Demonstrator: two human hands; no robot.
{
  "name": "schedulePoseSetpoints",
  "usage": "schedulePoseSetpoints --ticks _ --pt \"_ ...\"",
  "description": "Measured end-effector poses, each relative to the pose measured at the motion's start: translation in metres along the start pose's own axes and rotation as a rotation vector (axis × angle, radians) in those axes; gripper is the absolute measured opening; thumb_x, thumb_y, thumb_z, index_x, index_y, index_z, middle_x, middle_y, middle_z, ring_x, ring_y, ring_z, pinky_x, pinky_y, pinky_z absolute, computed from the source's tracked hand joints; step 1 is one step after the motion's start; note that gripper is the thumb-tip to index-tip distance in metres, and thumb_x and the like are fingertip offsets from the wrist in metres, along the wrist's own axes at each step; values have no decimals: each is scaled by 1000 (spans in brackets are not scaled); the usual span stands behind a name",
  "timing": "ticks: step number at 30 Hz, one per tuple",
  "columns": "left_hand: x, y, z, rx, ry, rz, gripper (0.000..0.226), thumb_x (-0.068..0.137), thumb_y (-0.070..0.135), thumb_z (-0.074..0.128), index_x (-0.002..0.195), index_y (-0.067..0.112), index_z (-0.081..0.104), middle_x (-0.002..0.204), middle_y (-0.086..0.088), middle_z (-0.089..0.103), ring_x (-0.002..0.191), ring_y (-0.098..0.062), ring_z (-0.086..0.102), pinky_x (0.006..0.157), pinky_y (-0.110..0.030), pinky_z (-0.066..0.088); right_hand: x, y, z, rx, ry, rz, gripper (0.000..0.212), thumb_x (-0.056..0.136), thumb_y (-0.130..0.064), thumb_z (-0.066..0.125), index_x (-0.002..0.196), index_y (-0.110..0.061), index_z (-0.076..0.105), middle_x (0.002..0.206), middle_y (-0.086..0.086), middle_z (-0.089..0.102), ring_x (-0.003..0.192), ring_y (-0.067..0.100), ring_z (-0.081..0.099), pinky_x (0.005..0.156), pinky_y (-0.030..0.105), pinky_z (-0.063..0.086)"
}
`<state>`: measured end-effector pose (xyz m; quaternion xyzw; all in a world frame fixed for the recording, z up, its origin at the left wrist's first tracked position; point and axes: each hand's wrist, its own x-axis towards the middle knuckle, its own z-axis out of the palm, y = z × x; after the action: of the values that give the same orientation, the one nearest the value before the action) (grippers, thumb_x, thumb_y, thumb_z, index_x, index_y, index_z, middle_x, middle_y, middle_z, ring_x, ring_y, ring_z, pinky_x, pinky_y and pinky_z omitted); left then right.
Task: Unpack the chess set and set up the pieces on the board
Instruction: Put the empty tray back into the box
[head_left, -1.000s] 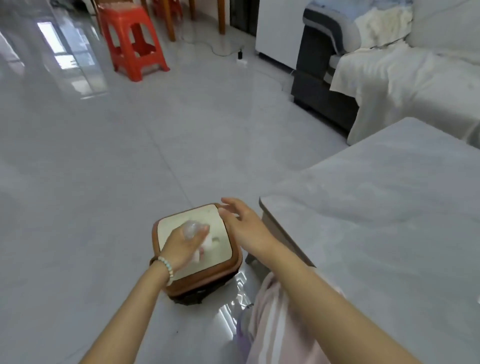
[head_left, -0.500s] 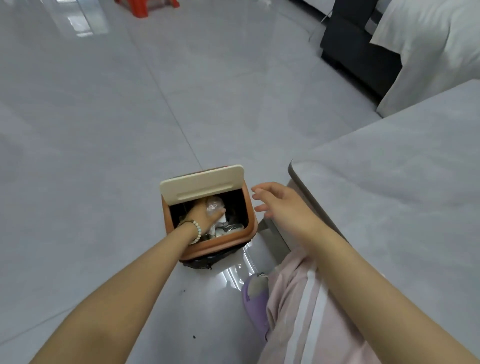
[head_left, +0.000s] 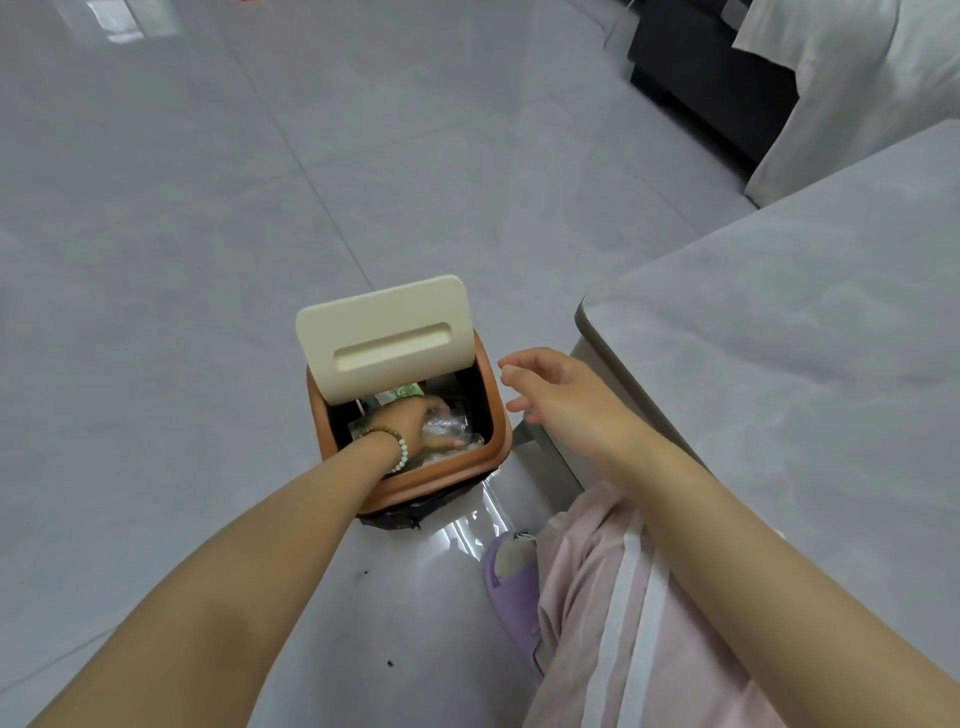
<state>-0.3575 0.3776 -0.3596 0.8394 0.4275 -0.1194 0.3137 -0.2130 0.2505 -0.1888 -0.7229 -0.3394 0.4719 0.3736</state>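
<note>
Head view: the left hand is down inside the orange-brown bin, and it touches the crumpled clear plastic that lies on top of the rubbish there. The thumb points to the right over the plastic; the fingers are partly in shadow, so I cannot tell if they grip it or only press on it. A bead bracelet sits on this wrist, at the front rim of the bin. A green printed packet lies just behind the hand. The cream lid stands tilted up at the far side of the bin. The right hand hovers just beside the right wall of the bin, with the fingers loose and spread, holding nothing. Behind it is the corner of the grey table. Below it, a purple slipper and pink trousers with a white stripe show on the shiny grey floor.
</note>
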Motion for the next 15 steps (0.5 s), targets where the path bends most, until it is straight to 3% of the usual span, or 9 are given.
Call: schedulePoseSetpoints --ticks 2,4,6,7,8,10,12,14,15 --pt "1 2 -1 -134 -26 -13 57 72 40 76 121 25 48 99 -4 61 90 -21 58 88 -28 48 0 -1 0 6 2 -3 10 93 -26 51 98 -25 60 93 -8 63 93 17 64 82 25 47" --pt "3 1 1 -299 -58 -49 40 77 25 74 107 22 47 76 -3 59 73 -17 55 78 -23 50 -1 -2 0 6 4 -1 12 93 -26 51 101 -24 60 96 -6 63 94 18 64 82 25 47" --pt "2 3 3 -352 -46 -39 24 81 32 68 90 25 47 70 1 55 70 -16 54 77 -31 49 -1 -2 0 3 3 3 14 94 -26 51 103 -22 60 99 -4 63 94 18 64 82 24 46" --pt "1 8 2 -389 -80 -45 14 87 38 59 88 26 52 76 2 57 75 -16 55 79 -32 48 -1 -1 1 4 2 5 14 94 -25 51 104 -21 60 99 -3 63 92 18 63 80 23 46" --pt "2 12 1 -398 -135 -68 23 93 43 45 93 25 59 85 2 60 83 -17 56 83 -30 46 0 -1 1 6 -1 6 15 94 -25 51 105 -21 60 100 -3 62 89 16 63 78 22 46" --pt "10 11 8 -473 -240 -149 60 95 56 21 110 17 64 109 -2 63 100 -19 57 96 -29 41 0 -1 1 5 -6 12 17 94 -25 51 107 -19 60 99 -3 62 87 15 62 74 20 45" --pt "27 -2 23 -464 -219 -193 82 77 77 16 109 20 66 129 -7 56 115 -24 52 107 -37 34 1 0 1 -6 -9 18 17 94 -25 51 107 -19 60 98 -4 62 90 15 62 75 20 45" --pt "39 -13 39 -342 -221 -157 73 80 73 20 108 23 65 136 -9 49 123 -26 47 110 -40 29 2 1 1 -10 -10 28 17 94 -26 51 107 -20 61 98 -6 63 94 14 62 78 21 45" --pt "34 -8 38 -323 -227 -170 64 89 63 23 120 21 59 140 -7 45 127 -25 42 112 -39 26 2 1 1 -12 -9 35 17 94 -27 51 107 -21 61 99 -6 63 95 14 62 81 22 46"
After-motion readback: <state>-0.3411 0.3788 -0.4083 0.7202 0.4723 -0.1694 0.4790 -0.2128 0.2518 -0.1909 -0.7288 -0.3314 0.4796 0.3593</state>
